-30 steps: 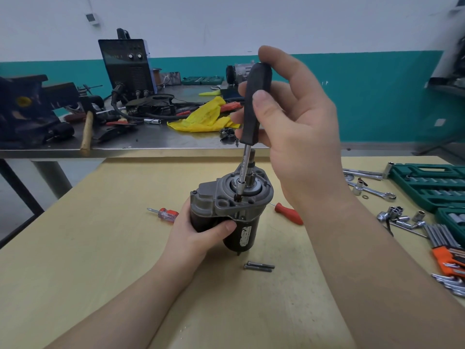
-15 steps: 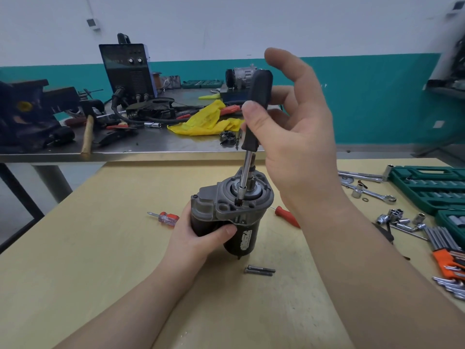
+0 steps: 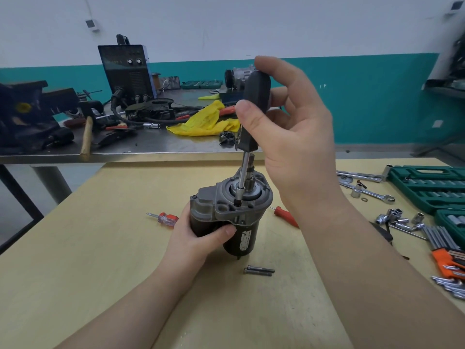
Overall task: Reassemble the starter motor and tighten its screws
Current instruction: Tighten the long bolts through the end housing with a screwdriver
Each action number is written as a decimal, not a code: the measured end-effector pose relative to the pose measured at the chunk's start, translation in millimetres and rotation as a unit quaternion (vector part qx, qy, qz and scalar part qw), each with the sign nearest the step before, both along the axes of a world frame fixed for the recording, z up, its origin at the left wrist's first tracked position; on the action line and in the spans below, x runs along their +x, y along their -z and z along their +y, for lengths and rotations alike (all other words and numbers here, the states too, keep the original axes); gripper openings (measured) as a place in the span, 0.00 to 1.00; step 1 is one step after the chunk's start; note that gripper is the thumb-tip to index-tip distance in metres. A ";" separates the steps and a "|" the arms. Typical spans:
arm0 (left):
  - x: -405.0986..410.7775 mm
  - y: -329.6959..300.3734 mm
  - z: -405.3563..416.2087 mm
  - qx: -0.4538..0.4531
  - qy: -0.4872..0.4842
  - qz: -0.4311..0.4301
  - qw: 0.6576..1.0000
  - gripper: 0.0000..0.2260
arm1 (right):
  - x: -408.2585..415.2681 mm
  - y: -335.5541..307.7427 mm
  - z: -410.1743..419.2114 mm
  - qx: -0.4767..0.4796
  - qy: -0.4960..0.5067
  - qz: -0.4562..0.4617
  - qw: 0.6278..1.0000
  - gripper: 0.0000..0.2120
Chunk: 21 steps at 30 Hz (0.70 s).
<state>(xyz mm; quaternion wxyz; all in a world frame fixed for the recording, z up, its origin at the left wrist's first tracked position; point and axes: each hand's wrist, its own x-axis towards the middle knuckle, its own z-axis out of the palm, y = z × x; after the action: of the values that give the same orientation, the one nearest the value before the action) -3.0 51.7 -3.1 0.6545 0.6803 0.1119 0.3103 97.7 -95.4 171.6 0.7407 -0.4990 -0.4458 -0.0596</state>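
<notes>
Black driver (image 3: pixel 253 114) handle, pinched by right hand (image 3: pixel 294 137), seemingly turned; left hand (image 3: pixel 198 238) still grips motor (image 3: pixel 227 215).

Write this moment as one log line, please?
step: driving a housing screw | left hand: grips starter motor, upright on table | right hand: holds black-handled driver, tip on screw | two long bolts: loose on table

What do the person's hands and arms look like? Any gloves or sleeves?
No gloves: the left hand and the right hand are both bare. No sleeves show either; both forearms are uncovered right to the bottom edge of the picture. No watch, ring, bracelet or marking shows on them. The nails that show are short and unpainted.
</notes>
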 end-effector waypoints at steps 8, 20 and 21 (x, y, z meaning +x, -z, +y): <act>-0.6 -1.3 -0.5 0.002 -0.004 0.000 1.000 0.30 | 0.3 0.4 0.0 -0.002 -0.001 0.016 1.000 0.18; -1.3 -2.0 -0.3 -0.006 -0.001 -0.004 1.000 0.34 | 1.3 0.0 -1.7 -0.004 -0.003 0.009 1.000 0.18; -1.5 -2.5 -0.6 -0.006 0.000 -0.004 1.000 0.34 | 1.5 0.2 -1.4 -0.002 0.010 0.005 1.000 0.19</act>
<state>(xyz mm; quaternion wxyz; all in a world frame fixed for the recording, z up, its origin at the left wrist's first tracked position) -4.5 51.0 -0.6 0.6589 0.6752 0.1112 0.3124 99.2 -96.8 171.4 0.7413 -0.5049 -0.4375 -0.0637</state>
